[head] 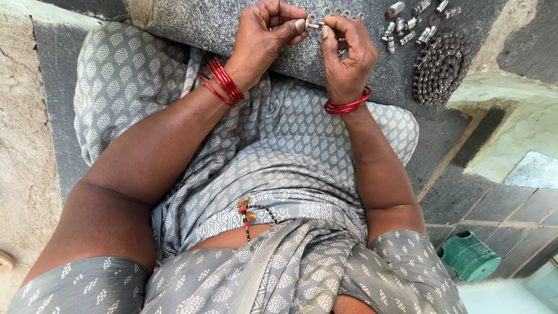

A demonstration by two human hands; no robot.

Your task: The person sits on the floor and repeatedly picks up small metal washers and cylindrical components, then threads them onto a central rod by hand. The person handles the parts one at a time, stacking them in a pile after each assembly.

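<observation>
From the head camera I see my left hand (264, 35) and right hand (344, 55) both pinching a small metal bolt (314, 25) between fingertips above the grey stone slab (232, 29). Loose bolts (407, 26) and a coiled chain (440, 67) lie to the right.

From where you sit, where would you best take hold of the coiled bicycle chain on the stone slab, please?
Probably at the outer edge of the coiled chain, coming from the right hand side. It lies flat on the slab, so only its rim offers the fingers a pinch, and the small metal bolts crowd its upper left.
</observation>
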